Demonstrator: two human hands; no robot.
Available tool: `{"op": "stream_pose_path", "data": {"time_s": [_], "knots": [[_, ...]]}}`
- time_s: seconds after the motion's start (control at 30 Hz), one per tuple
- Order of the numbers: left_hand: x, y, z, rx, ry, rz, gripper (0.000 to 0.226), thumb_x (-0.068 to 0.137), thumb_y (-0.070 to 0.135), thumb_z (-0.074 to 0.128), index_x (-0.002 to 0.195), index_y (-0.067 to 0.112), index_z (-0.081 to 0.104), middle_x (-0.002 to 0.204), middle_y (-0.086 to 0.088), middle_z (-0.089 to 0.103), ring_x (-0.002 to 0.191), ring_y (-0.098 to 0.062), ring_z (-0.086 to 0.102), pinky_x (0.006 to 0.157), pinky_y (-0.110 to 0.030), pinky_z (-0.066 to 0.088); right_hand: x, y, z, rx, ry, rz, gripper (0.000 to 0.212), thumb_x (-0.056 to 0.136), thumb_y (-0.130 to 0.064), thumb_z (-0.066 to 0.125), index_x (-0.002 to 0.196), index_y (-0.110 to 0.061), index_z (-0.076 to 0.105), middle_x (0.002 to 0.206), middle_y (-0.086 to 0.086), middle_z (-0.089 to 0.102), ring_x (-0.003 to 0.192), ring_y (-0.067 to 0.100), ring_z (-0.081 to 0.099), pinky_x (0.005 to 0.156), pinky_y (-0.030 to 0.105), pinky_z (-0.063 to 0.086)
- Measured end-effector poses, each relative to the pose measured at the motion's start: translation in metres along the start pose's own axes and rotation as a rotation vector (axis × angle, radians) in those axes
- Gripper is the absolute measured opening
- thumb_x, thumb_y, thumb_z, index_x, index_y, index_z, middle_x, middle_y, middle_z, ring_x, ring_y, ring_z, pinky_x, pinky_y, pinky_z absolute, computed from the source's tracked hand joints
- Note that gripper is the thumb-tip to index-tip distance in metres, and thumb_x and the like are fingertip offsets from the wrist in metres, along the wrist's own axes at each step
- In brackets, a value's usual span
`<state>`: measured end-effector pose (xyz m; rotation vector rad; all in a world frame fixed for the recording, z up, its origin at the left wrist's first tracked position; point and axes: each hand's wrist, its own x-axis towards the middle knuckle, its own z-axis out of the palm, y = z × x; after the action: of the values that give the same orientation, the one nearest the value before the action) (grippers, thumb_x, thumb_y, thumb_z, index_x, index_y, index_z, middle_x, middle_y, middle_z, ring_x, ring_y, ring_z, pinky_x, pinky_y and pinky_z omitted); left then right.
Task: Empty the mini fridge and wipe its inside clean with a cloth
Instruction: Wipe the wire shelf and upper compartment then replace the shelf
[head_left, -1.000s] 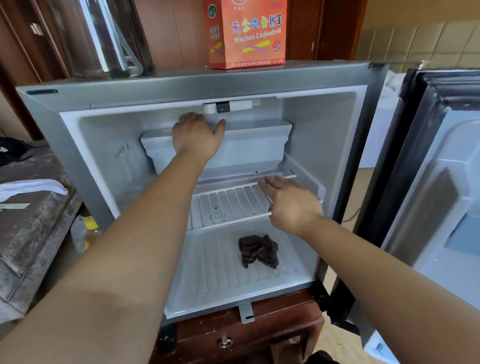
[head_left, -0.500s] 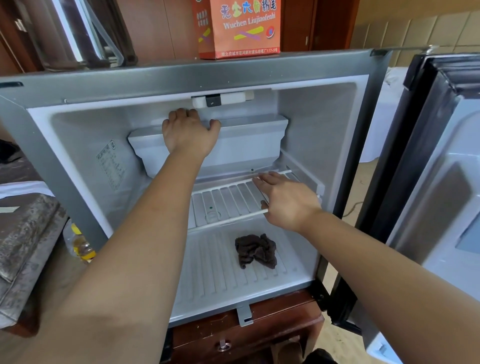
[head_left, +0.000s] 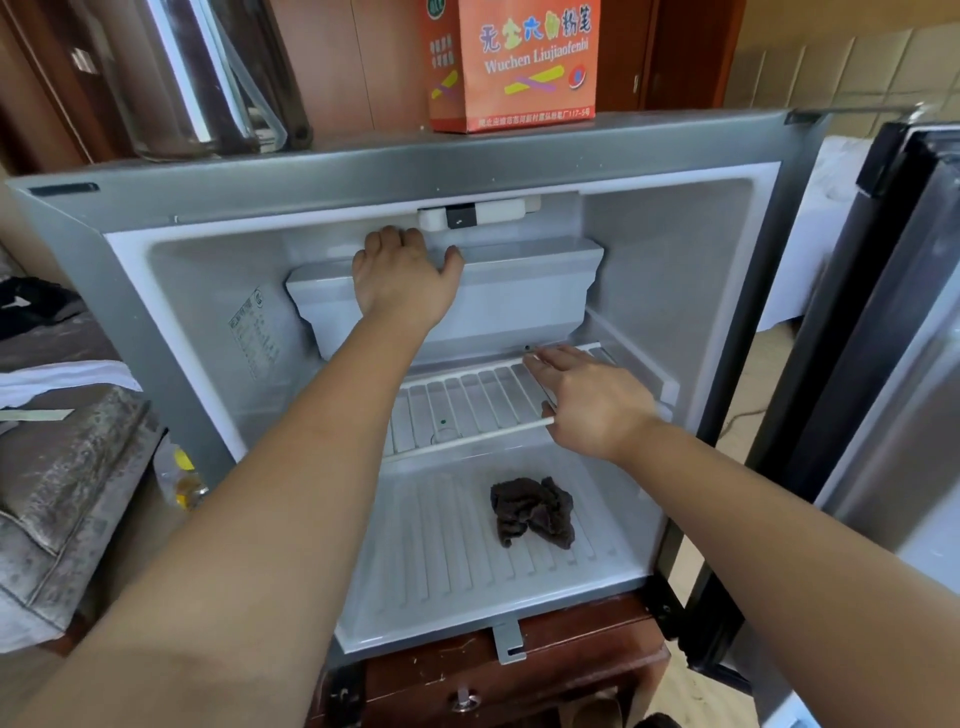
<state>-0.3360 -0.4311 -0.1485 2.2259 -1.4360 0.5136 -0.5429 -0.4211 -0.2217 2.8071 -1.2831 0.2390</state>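
Since the dark cloth (head_left: 532, 512) lies crumpled on the ribbed floor of the mini fridge (head_left: 467, 171), near the front and held by nobody, the step in hand seems to be taking out the wire shelf (head_left: 467, 405) above it. The right hand (head_left: 592, 405) rests on the right part of this shelf, with its fingers stretched flat over the bars and the thumb at the front bar. Whether the thumb hooks under the bar I cannot tell. To do it well, I think this hand should take the front bar firmly, lift it a little and draw the shelf out level, so that it does not catch on the side ledges or fall on the cloth. Further back, the left hand (head_left: 402, 283) holds the white ice compartment (head_left: 519, 296), fingers curled over its top edge and thumb spread. It should only steady this part, not pull it. Compared with the earlier frames, both hands keep almost the same places and the cloth has not moved; only the view shifted slightly.
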Motion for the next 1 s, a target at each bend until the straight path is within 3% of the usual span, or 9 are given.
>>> {"op": "stream_pose_path", "data": {"time_s": [0.1,0.23,0.33,0.43,0.53,0.67,0.73,0.83,1.0], "knots": [[-0.015,-0.007,-0.009,-0.033,-0.059,0.085,0.056,0.098,0.048,0.035,0.133,0.005,0.048,0.140,-0.014,0.045,0.130,-0.030,0.037,0.107,-0.036,0.025,-0.002,0.001,-0.002,0.008,-0.018,0.005,0.067,0.094,-0.023,0.044,0.154,-0.023,0.012,0.160,-0.006,0.008,0.147,0.014,0.007,0.114,0.028,0.019],[-0.084,-0.028,-0.014,-0.118,-0.044,0.197,0.063,0.098,0.039,0.043,0.149,0.007,0.025,0.159,-0.008,0.017,0.146,-0.025,0.013,0.119,-0.033,0.003,-0.004,-0.002,-0.006,0.021,-0.055,0.010,0.071,0.094,-0.024,0.046,0.154,-0.021,0.009,0.161,-0.004,0.005,0.147,0.014,0.005,0.115,0.028,0.015],[-0.132,-0.050,-0.014,-0.173,-0.056,0.098,0.061,0.098,0.039,0.042,0.145,0.001,0.033,0.154,-0.014,0.028,0.143,-0.029,0.023,0.118,-0.035,0.015,-0.010,-0.004,-0.017,0.089,-0.151,-0.017,0.086,0.090,-0.042,0.058,0.154,-0.018,0.005,0.161,0.002,0.002,0.147,0.017,0.003,0.116,0.028,0.008],[-0.151,-0.057,-0.011,-0.131,-0.139,-0.011,0.061,0.098,0.047,0.029,0.135,0.003,0.047,0.140,-0.016,0.049,0.130,-0.030,0.040,0.107,-0.034,0.031,-0.014,-0.013,-0.040,0.415,-0.264,-0.053,0.093,0.084,-0.046,0.066,0.153,-0.020,0.011,0.160,-0.002,0.005,0.147,0.014,0.002,0.114,0.024,0.005],[-0.149,-0.051,-0.012,-0.121,-0.158,-0.046,0.058,0.099,0.049,0.028,0.130,0.007,0.052,0.130,-0.013,0.055,0.123,-0.029,0.046,0.097,-0.035,0.037,0.003,-0.036,-0.059,0.615,-0.063,-0.135,0.071,0.088,-0.040,0.063,0.148,-0.024,0.029,0.157,-0.006,0.022,0.145,0.008,0.012,0.110,0.016,0.009],[-0.147,-0.039,-0.006,-0.069,-0.148,-0.033,0.069,0.094,0.057,0.022,0.118,0.005,0.060,0.115,-0.015,0.062,0.112,-0.030,0.052,0.092,-0.034,0.039,0.053,-0.062,-0.072,0.385,0.239,-0.196,0.057,0.094,-0.035,0.056,0.143,-0.010,0.039,0.150,0.009,0.038,0.141,0.022,0.028,0.110,0.022,0.019],[-0.147,-0.036,-0.002,-0.047,-0.113,0.006,0.077,0.086,0.058,0.016,0.107,0.004,0.067,0.098,-0.018,0.066,0.098,-0.034,0.059,0.085,-0.036,0.044,0.081,-0.067,-0.073,0.273,0.216,-0.125,0.058,0.097,-0.040,0.049,0.143,-0.008,0.037,0.145,0.013,0.043,0.134,0.028,0.036,0.106,0.029,0.028],[-0.146,-0.040,0.007,-0.020,-0.009,0.022,0.061,0.085,0.051,0.031,0.090,0.006,0.072,0.074,-0.015,0.067,0.075,-0.033,0.063,0.066,-0.035,0.050,0.109,-0.075,-0.064,0.103,0.194,-0.081,0.065,0.095,-0.053,0.043,0.142,-0.009,0.036,0.138,0.014,0.048,0.123,0.032,0.046,0.099,0.034,0.037],[-0.146,-0.040,0.011,0.017,0.041,0.030,0.055,0.085,0.050,0.035,0.083,0.008,0.070,0.066,-0.011,0.063,0.067,-0.031,0.062,0.060,-0.033,0.049,0.124,-0.075,-0.070,0.048,0.104,-0.033,0.078,0.088,-0.072,0.035,0.138,-0.012,0.039,0.135,0.009,0.052,0.121,0.030,0.050,0.095,0.035,0.040]]}}
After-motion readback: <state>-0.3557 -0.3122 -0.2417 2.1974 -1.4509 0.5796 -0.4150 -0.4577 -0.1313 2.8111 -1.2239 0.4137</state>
